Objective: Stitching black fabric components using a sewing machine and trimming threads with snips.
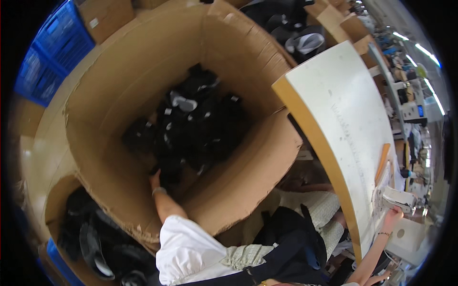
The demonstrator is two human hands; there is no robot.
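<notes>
Big cardboard box (143, 71) holds pile of black garments (191, 128). My left hand (155, 181) is deep in box at pile's near edge, grip hidden, can't tell. Right hand (392, 215) rests released on white sewing machine (398, 199), tabletop (343, 119) right of box.

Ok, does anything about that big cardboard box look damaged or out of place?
Yes. The big brown cardboard box has a ragged, torn top edge along its near wall, by the left forearm. The left hand reaches down into the heap of black fabric pieces inside. The right hand rests on the white table.
</notes>
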